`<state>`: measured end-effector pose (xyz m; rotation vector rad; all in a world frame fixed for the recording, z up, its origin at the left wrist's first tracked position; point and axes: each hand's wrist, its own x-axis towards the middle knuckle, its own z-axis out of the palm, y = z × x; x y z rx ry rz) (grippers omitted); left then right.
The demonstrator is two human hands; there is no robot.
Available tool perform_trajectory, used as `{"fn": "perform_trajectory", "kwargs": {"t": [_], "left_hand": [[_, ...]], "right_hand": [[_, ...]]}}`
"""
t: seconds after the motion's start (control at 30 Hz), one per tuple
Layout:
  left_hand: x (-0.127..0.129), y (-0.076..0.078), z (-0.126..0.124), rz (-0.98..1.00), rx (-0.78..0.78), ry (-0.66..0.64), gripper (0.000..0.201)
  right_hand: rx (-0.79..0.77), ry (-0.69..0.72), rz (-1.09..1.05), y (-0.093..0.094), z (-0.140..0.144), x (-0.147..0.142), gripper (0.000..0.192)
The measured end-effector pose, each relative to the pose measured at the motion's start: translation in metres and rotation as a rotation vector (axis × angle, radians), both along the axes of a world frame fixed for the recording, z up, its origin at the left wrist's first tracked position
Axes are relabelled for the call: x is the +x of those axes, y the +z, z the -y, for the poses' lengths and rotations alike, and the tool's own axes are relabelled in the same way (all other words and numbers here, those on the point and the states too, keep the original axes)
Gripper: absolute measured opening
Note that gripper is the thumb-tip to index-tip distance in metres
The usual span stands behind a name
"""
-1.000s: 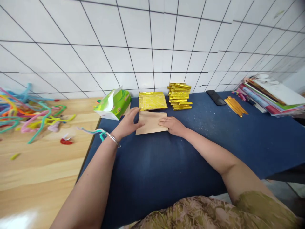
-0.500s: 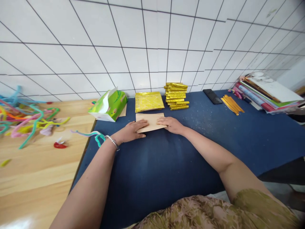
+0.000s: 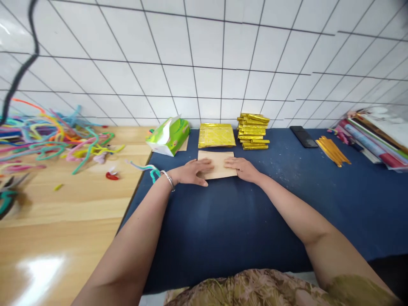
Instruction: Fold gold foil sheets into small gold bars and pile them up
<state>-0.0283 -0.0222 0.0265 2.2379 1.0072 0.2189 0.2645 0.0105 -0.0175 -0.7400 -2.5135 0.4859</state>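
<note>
Off to the left, a tangle of coloured fuzzy stems (image 3: 83, 161) sprawls over the wooden tabletop (image 3: 79, 238). Next comes a green tissue box (image 3: 180, 129), tilted at the back of the dark blue cloth (image 3: 207, 238); something white juts from its top, a sheet or a torn flap, and what is left inside I can't see.

Nearer the person, the left hand (image 3: 191, 172) comes in from the side, its fingers close together and laid flat on the left part of the brown paper (image 3: 219, 170), thumb spread away below the near edge. The paper lies directly under both sets of fingertips — neither hand has to reach for it — and looks longer from side to side than front to back. At its other end rests the right hand (image 3: 245, 170), fingers stretched flat and near each other over the right part, pointing at the left ones with bare paper between; its thumb I can't make out.

Just behind the paper sits a yellow-gold packet (image 3: 217, 135), contents hidden, and right of that a stack of gold strips (image 3: 253, 129). Farther right lie a dark phone (image 3: 303, 137), some loose gold strips (image 3: 333, 151) — fanned a little — and a pile of books and papers (image 3: 371, 140).
</note>
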Motion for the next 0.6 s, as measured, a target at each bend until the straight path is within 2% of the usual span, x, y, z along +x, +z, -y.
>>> {"fn": "perform_trajectory", "kwargs": {"t": [0.1, 0.17, 0.2, 0.27, 0.33, 0.37, 0.4, 0.47, 0.53, 0.6], "left_hand": [[-0.01, 0.008, -0.001, 0.112, -0.063, 0.085, 0.063], [-0.02, 0.015, -0.002, 0.204, -0.012, 0.251, 0.043], [-0.026, 0.02, -0.004, 0.248, 0.063, 0.368, 0.035], [-0.039, 0.03, -0.007, 0.308, 0.334, 0.664, 0.034], [-0.052, 0.035, -0.011, 0.239, 0.601, 0.92, 0.053], [-0.058, 0.034, -0.013, 0.172, 0.678, 1.008, 0.068], [-0.064, 0.031, -0.016, 0.101, 0.694, 1.063, 0.082], [-0.073, 0.019, -0.025, -0.004, 0.603, 1.103, 0.097], [-0.08, 0.004, -0.035, -0.029, 0.501, 1.065, 0.095], [-0.087, -0.007, -0.045, 0.007, 0.435, 1.063, 0.079]], "right_hand": [[-0.016, 0.011, 0.001, -0.001, -0.001, 0.0, 0.055], [-0.032, -0.026, -0.014, -0.002, 0.001, 0.001, 0.057], [-0.037, -0.063, -0.028, -0.002, 0.002, 0.001, 0.058], [-0.03, -0.163, -0.075, -0.001, 0.005, 0.001, 0.056], [-0.013, -0.261, -0.131, 0.0, 0.008, 0.001, 0.05], [-0.008, -0.298, -0.155, 0.001, 0.008, 0.001, 0.047], [-0.006, -0.324, -0.175, 0.002, 0.009, 0.001, 0.043], [-0.011, -0.343, -0.189, 0.003, 0.008, 0.001, 0.038], [-0.014, -0.334, -0.175, 0.004, 0.007, 0.002, 0.035], [-0.008, -0.323, -0.153, 0.004, 0.006, 0.002, 0.033]]}}
